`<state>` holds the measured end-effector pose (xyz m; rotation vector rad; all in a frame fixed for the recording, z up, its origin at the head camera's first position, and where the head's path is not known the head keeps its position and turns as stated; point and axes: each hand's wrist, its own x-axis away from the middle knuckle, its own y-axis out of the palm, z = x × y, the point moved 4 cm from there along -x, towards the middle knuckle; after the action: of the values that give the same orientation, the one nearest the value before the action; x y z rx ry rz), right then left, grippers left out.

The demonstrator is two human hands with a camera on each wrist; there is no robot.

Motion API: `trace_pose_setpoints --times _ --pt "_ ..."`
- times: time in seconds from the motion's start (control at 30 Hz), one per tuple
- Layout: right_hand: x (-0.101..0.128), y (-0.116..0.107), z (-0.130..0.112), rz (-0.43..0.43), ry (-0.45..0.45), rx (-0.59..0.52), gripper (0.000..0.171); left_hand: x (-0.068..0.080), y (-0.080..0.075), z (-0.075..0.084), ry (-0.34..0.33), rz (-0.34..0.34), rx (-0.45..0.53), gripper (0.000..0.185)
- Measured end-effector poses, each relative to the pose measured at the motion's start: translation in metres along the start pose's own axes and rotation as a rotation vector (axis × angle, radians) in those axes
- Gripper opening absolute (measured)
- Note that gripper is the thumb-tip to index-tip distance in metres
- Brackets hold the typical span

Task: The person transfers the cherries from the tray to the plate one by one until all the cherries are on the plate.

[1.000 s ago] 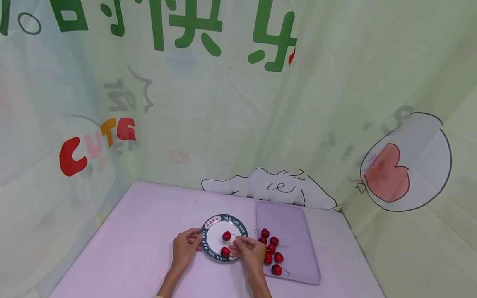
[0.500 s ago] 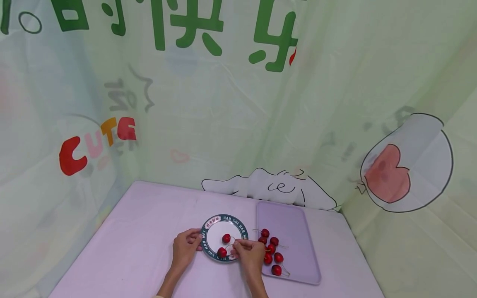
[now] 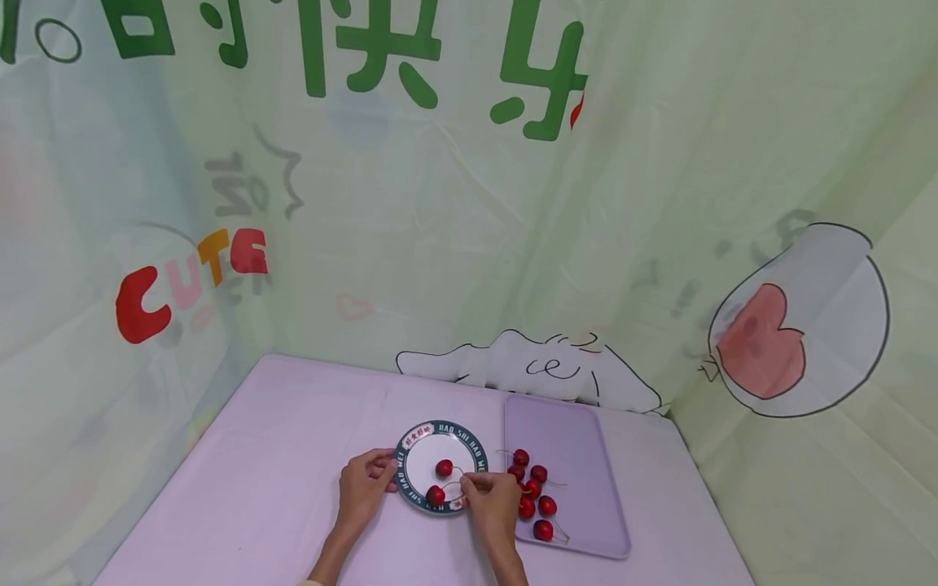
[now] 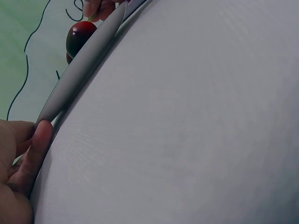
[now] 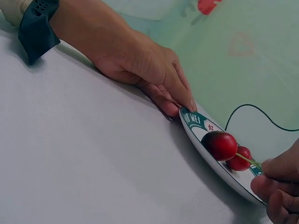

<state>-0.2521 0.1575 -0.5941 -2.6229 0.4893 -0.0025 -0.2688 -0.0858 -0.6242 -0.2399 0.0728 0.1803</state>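
A white plate (image 3: 410,464) with a dark green lettered rim lies on the lilac table. My left hand (image 3: 364,487) pinches its left rim (image 5: 188,115), fingertips on top and thumb (image 4: 38,142) beside the edge. Two red cherries are on the plate, one (image 3: 444,468) in the middle and one (image 3: 436,495) at the near edge. My right hand (image 3: 489,498) pinches the thin stem of the near cherry (image 5: 219,145) between its fingertips (image 5: 276,171). The other cherry (image 5: 240,162) lies just behind it.
A lilac rectangular tray (image 3: 579,456) sits right of the plate with several more red cherries (image 3: 538,492) along its left side. Green printed cloth walls (image 3: 469,203) close in the table at the back and both sides.
The near cherry, held by its stem, has shifted slightly left along the plate's front edge. My left hand has stayed on the rim.
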Motion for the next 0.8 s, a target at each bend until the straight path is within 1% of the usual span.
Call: trace_pose_setpoints --times 0.1,0.3,0.4,0.53,0.63,0.8 --pt "0.001 -0.001 -0.001 -0.001 -0.007 0.031 0.009 0.000 0.001 -0.001 0.003 0.004 -0.005 0.026" --pt "0.001 0.000 0.002 0.007 -0.049 0.049 0.009 -0.002 0.001 -0.004 0.018 0.024 -0.019 0.026" --pt "0.000 0.003 0.006 0.008 -0.066 0.095 0.009 -0.003 0.002 -0.006 0.016 0.023 -0.024 0.025" --pt "-0.001 0.006 0.008 -0.013 -0.061 0.153 0.010 -0.003 0.001 -0.006 0.011 0.017 -0.021 0.025" --pt "0.001 0.005 0.005 -0.031 -0.052 0.170 0.012 -0.003 0.001 -0.006 0.011 0.011 -0.025 0.025" --pt "0.006 -0.002 -0.006 -0.031 -0.063 0.180 0.012 -0.003 0.002 -0.007 0.009 0.009 -0.030 0.025"
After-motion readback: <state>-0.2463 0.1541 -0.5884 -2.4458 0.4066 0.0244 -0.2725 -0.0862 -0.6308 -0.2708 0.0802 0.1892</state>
